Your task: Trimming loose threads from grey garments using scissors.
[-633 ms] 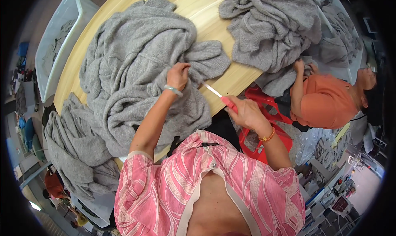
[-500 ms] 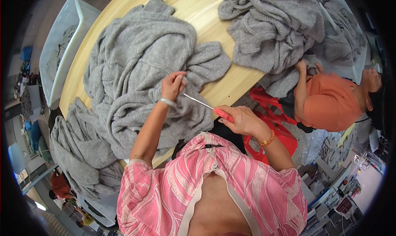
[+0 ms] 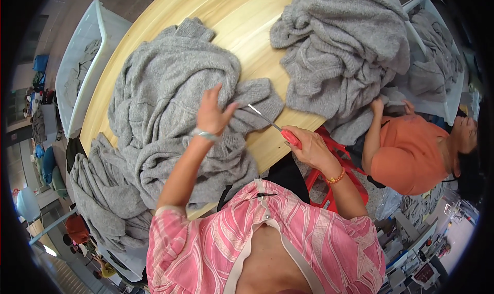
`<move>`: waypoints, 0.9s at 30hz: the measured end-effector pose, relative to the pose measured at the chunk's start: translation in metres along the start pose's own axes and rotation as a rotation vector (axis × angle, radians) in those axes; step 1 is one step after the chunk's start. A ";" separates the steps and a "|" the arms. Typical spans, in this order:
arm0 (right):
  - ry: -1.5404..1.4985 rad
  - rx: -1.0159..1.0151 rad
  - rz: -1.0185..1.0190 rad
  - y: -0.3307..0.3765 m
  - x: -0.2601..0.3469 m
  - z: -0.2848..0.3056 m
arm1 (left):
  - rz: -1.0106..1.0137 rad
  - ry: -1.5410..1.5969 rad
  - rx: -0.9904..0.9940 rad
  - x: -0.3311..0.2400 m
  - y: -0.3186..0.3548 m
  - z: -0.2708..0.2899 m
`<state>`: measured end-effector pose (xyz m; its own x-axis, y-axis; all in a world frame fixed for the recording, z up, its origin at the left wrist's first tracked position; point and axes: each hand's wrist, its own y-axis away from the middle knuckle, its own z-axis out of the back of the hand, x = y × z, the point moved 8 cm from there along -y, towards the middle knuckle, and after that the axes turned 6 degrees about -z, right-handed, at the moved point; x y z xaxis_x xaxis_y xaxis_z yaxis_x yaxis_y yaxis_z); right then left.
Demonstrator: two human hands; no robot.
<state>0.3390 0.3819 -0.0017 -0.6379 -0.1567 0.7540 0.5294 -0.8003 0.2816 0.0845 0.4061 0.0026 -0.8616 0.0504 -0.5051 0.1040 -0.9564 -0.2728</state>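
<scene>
Grey knitted sweaters [image 3: 170,73] lie heaped on the wooden table in front of me. Over the near right part of this heap is my left hand [image 3: 213,114], its fingers spread and slightly blurred, with nothing held in it. My right hand [image 3: 311,147] is wrapped round the red handle of a thin metal-shafted tool [image 3: 270,122]. The shaft points up and left, its tip over a grey sleeve [image 3: 257,101]; whether it touches the knit I cannot tell. The exact shape of the tip is too small to make out.
Another pile of grey knits [image 3: 345,42] covers the right of the table [image 3: 257,26]. More knitwear [image 3: 105,201] hangs over the left edge. White bins [image 3: 105,37] stand on both sides. A co-worker in orange [image 3: 406,150] handles grey cloth at right, near a red stool [image 3: 355,186].
My left hand has gone from closed fingers at the knit to spread fingers. The tool in my right hand has moved right and is tilted more steeply. The whole view has shifted slightly.
</scene>
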 end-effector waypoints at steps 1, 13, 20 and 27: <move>-0.031 -0.008 -0.012 -0.001 -0.001 0.006 | -0.128 -0.178 -0.099 -0.012 -0.012 -0.014; 0.005 0.003 -0.081 -0.017 -0.023 0.035 | 0.533 0.817 -0.539 0.249 0.006 0.095; 0.053 0.109 -0.022 -0.042 0.006 0.011 | 0.806 0.467 -0.327 0.293 0.070 0.067; 0.126 0.123 -0.015 -0.044 0.021 0.006 | 0.752 -0.556 -0.169 0.241 -0.003 0.072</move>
<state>0.3058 0.4173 0.0052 -0.7075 -0.2229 0.6706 0.5785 -0.7278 0.3684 -0.1592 0.3999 -0.0590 -0.6480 -0.7474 -0.1466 0.7608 -0.6259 -0.1719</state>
